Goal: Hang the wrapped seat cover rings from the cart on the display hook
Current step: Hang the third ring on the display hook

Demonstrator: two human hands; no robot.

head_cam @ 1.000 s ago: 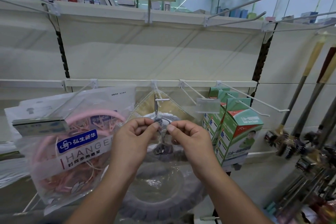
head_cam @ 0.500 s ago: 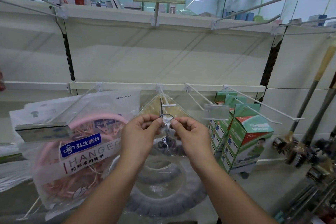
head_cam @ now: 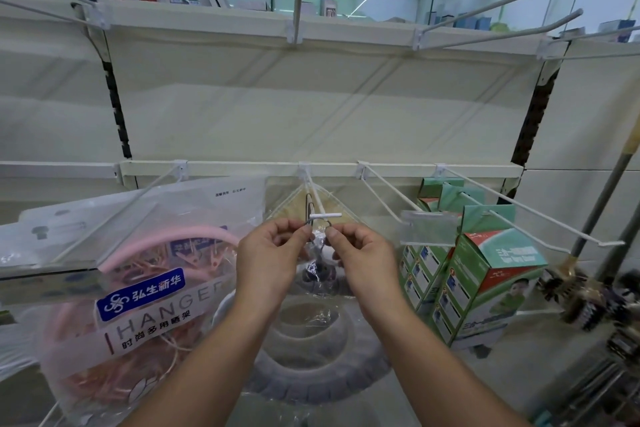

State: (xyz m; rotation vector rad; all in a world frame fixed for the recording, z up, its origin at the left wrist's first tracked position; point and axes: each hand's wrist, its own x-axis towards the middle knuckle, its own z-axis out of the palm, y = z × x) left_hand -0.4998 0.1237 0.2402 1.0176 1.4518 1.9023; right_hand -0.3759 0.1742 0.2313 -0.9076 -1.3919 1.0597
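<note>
A grey seat cover ring [head_cam: 322, 374] in clear plastic wrap hangs below my hands, at the centre of the head view. My left hand [head_cam: 273, 256] and my right hand [head_cam: 360, 260] pinch the small wire loop at the top of the wrap, one on each side. The loop sits just under the T-shaped tip of the white display hook [head_cam: 323, 210]. Another wrapped item, beige, hangs further back on that hook. The cart is out of view.
A bagged pink hanger [head_cam: 138, 288] hangs on the peg to the left. Green and white boxes [head_cam: 485, 281] hang on pegs to the right. Long-handled brushes [head_cam: 588, 270] lean at the far right. Bare white pegs stick out from the upper rail.
Both hands have lifted the wire loop upward, from below the hook's tip to right beneath it. The view has shifted slightly closer.
</note>
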